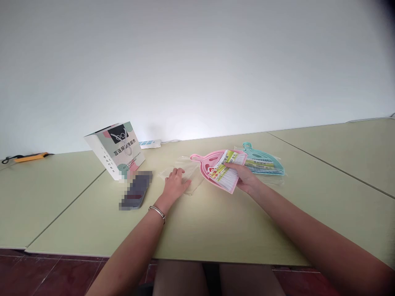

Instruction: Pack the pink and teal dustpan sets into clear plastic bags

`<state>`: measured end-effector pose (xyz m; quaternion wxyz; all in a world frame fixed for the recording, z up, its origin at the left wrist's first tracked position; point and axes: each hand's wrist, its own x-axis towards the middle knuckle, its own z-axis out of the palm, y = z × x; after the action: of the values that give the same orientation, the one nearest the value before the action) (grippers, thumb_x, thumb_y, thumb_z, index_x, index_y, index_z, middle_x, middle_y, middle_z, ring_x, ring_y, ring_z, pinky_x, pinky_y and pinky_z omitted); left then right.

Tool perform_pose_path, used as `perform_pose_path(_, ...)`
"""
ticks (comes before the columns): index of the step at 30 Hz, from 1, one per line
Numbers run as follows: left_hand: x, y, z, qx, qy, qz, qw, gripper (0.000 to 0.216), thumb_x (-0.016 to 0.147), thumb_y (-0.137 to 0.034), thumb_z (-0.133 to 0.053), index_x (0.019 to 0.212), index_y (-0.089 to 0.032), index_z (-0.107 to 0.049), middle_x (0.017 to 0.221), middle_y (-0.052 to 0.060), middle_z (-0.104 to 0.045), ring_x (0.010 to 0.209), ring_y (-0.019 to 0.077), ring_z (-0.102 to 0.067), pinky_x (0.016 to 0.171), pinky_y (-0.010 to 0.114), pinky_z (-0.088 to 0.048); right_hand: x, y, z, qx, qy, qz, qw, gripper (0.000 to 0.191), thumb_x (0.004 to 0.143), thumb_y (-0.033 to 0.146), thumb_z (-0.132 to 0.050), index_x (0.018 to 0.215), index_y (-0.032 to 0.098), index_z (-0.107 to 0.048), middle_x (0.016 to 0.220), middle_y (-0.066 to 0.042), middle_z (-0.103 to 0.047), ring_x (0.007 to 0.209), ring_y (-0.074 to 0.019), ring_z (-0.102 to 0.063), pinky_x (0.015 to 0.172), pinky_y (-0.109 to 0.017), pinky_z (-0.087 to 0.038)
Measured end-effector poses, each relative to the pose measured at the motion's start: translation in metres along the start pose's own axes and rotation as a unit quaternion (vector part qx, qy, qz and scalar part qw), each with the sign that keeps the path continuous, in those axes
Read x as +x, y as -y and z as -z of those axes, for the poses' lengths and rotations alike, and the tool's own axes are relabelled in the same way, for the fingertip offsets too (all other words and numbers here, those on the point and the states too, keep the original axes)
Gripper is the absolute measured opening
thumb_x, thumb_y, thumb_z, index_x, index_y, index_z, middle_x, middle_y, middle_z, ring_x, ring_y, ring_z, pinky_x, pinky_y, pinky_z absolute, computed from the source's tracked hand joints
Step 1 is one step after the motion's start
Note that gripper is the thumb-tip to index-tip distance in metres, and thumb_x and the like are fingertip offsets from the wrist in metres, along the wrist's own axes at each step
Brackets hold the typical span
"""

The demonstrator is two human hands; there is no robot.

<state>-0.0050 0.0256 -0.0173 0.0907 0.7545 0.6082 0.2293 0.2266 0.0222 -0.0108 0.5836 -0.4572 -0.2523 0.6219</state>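
Observation:
My right hand (243, 177) grips a pink dustpan-and-brush set (219, 168) by its lower right edge, holding it just above the table. The set has white bristles and a printed paper label. My left hand (175, 183), with a bracelet on the wrist, rests flat with its fingers spread on a clear plastic bag (185, 172) lying on the table. The bag lies just left of the pink set. A teal dustpan set (262, 163) in its clear wrapper lies behind my right hand.
A white printed paper bag (115, 149) stands at the left, with a dark blurred phone (135, 191) lying in front of it. A white power strip (150, 143) lies by the wall. An orange-handled tool (29, 157) lies at far left. The pale green table (216, 230) meets others at seams.

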Motion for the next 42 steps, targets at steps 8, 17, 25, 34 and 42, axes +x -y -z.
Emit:
perform_pose_path(8, 0.006, 0.011, -0.003, -0.067, -0.081, 0.016, 0.994, 0.014, 0.076, -0.011, -0.046, 0.067, -0.02, -0.052, 0.073, 0.004, -0.056, 0.066, 0.0162, -0.051, 0.063, 0.028, -0.036, -0.01, 0.003, -0.003, -0.111, 0.05, -0.042, 0.992, 0.023, 0.068, 0.008, -0.066, 0.091, 0.014, -0.064, 0.088, -0.01, -0.073, 0.079, -0.0229, -0.069, 0.074, -0.035, -0.057)
perform_pose_path(17, 0.002, 0.006, 0.009, -0.083, -0.111, -0.019, 0.99, 0.014, 0.082, -0.017, -0.043, 0.075, -0.02, -0.054, 0.08, 0.005, -0.057, 0.067, 0.0163, -0.051, 0.065, 0.029, -0.039, -0.009, 0.0, -0.002, -0.103, 0.063, -0.054, 0.991, 0.027, 0.065, 0.008, -0.066, 0.092, 0.014, -0.064, 0.081, -0.009, -0.073, 0.074, -0.0235, -0.07, 0.073, -0.037, -0.056)
perform_pose_path(25, -0.013, -0.022, 0.0, -0.098, -0.044, -0.205, 0.973, 0.024, 0.091, -0.026, -0.037, 0.091, -0.021, -0.06, 0.093, 0.007, -0.058, 0.086, 0.0179, -0.054, 0.077, 0.03, -0.042, -0.007, -0.021, -0.012, 0.005, 0.075, -0.043, 0.996, 0.021, 0.073, 0.014, -0.064, 0.093, 0.019, -0.062, 0.096, -0.007, -0.072, 0.089, -0.0236, -0.069, 0.082, -0.039, -0.055)
perform_pose_path(34, -0.017, -0.032, -0.001, -0.111, -0.043, -0.25, 0.961, 0.024, 0.09, -0.025, -0.038, 0.081, -0.021, -0.061, 0.085, 0.007, -0.057, 0.08, 0.0191, -0.054, 0.074, 0.031, -0.042, -0.031, -0.038, -0.027, -0.044, 0.162, -0.063, 0.984, 0.023, 0.071, 0.022, -0.071, 0.093, 0.016, -0.065, 0.091, -0.007, -0.073, 0.079, -0.0204, -0.069, 0.074, -0.032, -0.054)
perform_pose_path(42, -0.02, -0.032, 0.002, -0.169, -0.059, -0.244, 0.953, 0.024, 0.09, -0.029, -0.041, 0.086, -0.022, -0.064, 0.087, 0.008, -0.06, 0.086, 0.0202, -0.056, 0.079, 0.031, -0.043, -0.027, -0.035, -0.03, 0.086, 0.052, -0.022, 0.995, 0.014, 0.079, 0.019, -0.063, 0.093, 0.02, -0.062, 0.09, -0.003, -0.073, 0.082, -0.0182, -0.068, 0.075, -0.029, -0.056)
